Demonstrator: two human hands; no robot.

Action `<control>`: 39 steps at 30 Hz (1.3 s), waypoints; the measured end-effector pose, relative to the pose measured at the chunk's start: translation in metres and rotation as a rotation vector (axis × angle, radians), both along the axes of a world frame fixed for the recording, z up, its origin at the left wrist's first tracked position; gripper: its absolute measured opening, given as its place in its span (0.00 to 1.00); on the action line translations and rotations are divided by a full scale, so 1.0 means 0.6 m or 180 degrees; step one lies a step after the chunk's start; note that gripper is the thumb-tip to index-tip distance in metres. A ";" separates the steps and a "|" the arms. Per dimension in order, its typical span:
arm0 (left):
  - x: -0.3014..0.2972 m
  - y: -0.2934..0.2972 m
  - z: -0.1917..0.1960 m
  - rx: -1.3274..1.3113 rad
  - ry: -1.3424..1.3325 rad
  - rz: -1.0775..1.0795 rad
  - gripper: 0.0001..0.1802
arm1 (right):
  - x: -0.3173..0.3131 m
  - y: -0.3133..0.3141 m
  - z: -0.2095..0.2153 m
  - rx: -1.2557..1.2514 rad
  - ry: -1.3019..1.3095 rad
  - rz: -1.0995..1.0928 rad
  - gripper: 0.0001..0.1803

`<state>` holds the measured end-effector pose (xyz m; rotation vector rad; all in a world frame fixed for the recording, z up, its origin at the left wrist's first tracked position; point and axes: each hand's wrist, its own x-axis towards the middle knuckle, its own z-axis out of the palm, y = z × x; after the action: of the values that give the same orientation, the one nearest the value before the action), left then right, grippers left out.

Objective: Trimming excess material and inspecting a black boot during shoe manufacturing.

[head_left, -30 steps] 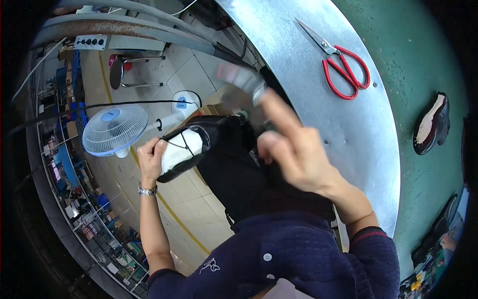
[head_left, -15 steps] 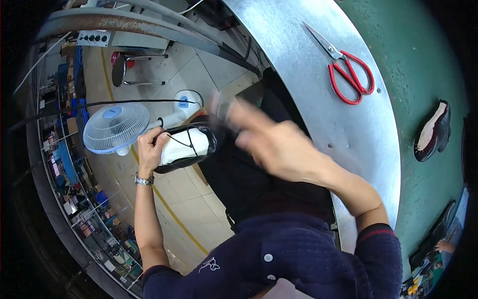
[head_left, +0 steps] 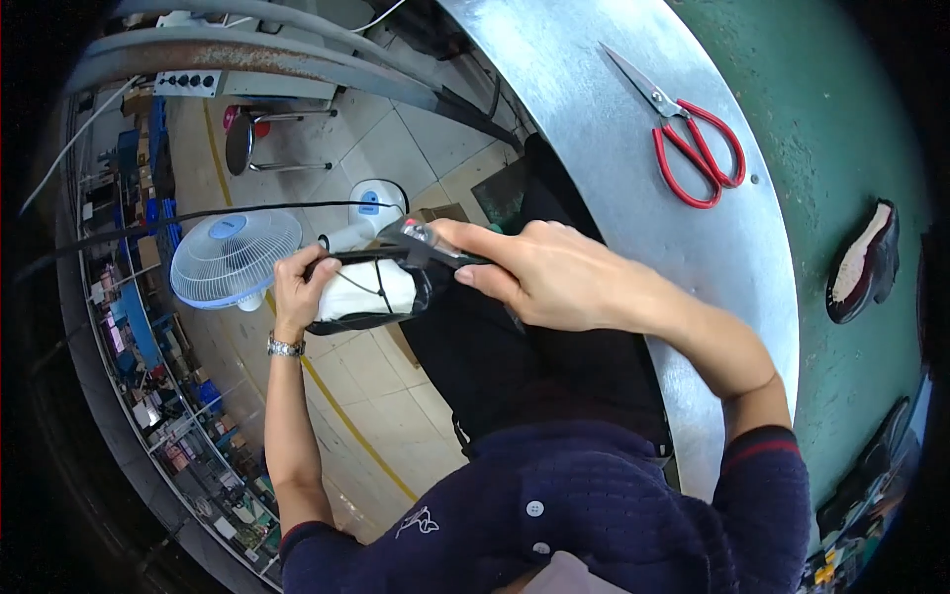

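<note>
My left hand (head_left: 301,284) grips one end of a black shoe (head_left: 370,321), its thumb resting on the edge. A white face of the shoe is turned up, with thin black cord-like lines crossing it. Over the far end of the shoe, my right hand (head_left: 564,272) is closed around a grey metal hand tool (head_left: 421,238) with a hammer-like head. The fingers partly hide this tool, and its exact kind is unclear. Whether it touches the shoe I cannot tell. Both hands are above my lap, left of the metal worktop (head_left: 633,287).
Red-handled scissors (head_left: 686,129) lie on the worktop. Another dark shoe (head_left: 864,262) with a beige underside lies on the green surface (head_left: 802,129) to the right. A fan (head_left: 236,257) and a stool (head_left: 240,141) stand to the left; shelves (head_left: 168,416) line the far left.
My right hand and the tool were smeared by fast motion and now show more sharply, with the hand slightly higher. My left hand still grips the shoe in nearly the same place.
</note>
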<state>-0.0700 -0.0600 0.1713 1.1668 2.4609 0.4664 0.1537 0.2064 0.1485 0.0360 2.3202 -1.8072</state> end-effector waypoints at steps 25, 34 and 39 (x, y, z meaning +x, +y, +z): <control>0.252 -0.076 -0.030 0.0718 -0.1738 0.1323 0.27 | 0.256 0.013 -0.055 0.2866 -0.0624 -0.1569 0.29; 0.290 -0.044 -0.028 0.1145 -0.1772 0.1030 0.34 | 0.147 0.147 -0.144 0.3359 -0.0016 -0.2363 0.25; 0.322 -0.020 -0.039 0.1488 -0.1774 0.1201 0.37 | 0.144 0.186 -0.135 0.2853 -0.0702 -0.2180 0.25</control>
<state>0.1230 -0.0721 0.1481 0.5827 2.1121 1.3313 0.2402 0.3181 0.0678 1.1931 2.9081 -0.6810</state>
